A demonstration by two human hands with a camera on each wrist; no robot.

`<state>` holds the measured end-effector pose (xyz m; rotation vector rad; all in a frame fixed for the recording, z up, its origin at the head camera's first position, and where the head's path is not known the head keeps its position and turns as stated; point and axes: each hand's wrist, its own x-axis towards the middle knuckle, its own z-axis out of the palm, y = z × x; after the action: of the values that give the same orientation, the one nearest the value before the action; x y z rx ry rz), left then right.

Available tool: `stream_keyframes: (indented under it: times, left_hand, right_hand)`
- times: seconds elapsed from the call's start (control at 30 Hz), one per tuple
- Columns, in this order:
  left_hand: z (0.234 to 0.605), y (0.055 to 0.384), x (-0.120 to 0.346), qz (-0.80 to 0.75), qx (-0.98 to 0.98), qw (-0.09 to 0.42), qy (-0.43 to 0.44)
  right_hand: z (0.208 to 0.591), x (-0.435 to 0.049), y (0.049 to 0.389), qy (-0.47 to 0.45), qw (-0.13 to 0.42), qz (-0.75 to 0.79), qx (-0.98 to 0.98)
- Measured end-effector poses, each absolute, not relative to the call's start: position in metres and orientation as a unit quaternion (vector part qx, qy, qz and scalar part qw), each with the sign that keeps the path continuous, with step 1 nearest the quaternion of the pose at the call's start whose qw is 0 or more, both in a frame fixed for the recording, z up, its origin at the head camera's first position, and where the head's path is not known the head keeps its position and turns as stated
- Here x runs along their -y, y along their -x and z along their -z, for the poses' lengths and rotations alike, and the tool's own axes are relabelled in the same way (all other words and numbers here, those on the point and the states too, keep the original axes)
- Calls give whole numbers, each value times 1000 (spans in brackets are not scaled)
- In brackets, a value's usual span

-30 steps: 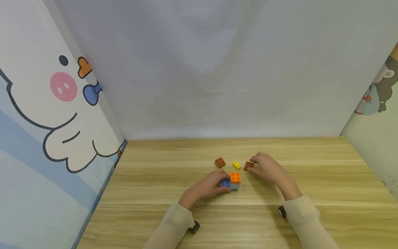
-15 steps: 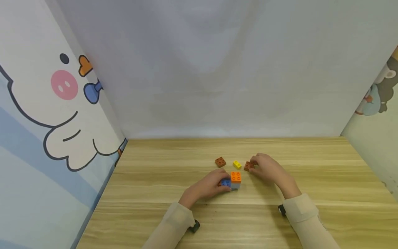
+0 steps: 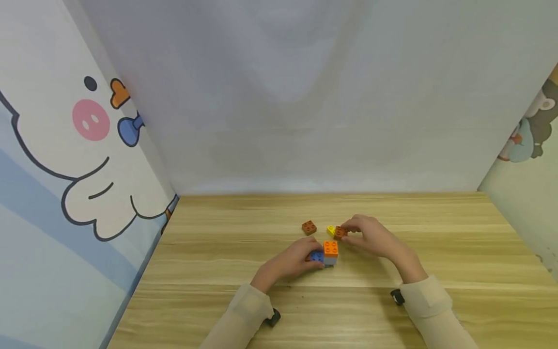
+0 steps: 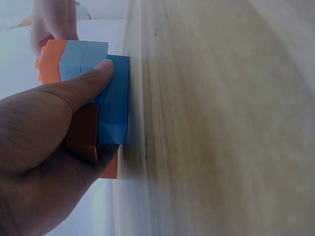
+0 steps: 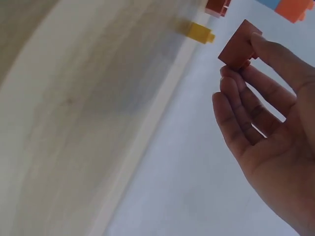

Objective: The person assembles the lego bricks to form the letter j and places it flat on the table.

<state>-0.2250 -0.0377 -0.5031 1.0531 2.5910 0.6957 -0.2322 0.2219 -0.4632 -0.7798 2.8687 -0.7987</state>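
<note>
Just beyond the block assembly (image 3: pixel 330 250), slightly rightward, the right hand (image 3: pixel 370 236) pinches a brown brick (image 3: pixel 340 233) above the tabletop (image 3: pixel 209 237); the left hand (image 3: pixel 291 260) grips the assembly's left side. The step looks like bringing this brick over; joining would call for lined-up studs.

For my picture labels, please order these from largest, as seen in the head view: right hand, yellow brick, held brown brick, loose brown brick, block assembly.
Right hand
Block assembly
Loose brown brick, held brown brick: too alike to rank
Yellow brick, partly hidden
</note>
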Motion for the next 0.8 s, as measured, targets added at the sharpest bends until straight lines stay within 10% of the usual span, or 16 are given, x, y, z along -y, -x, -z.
stream_keyframes:
  times: [0.8]
  left_hand:
    - [503,225,39,-250,-886,127,-370]
  right_hand:
    - [430,-211,214,328,46,307,-892]
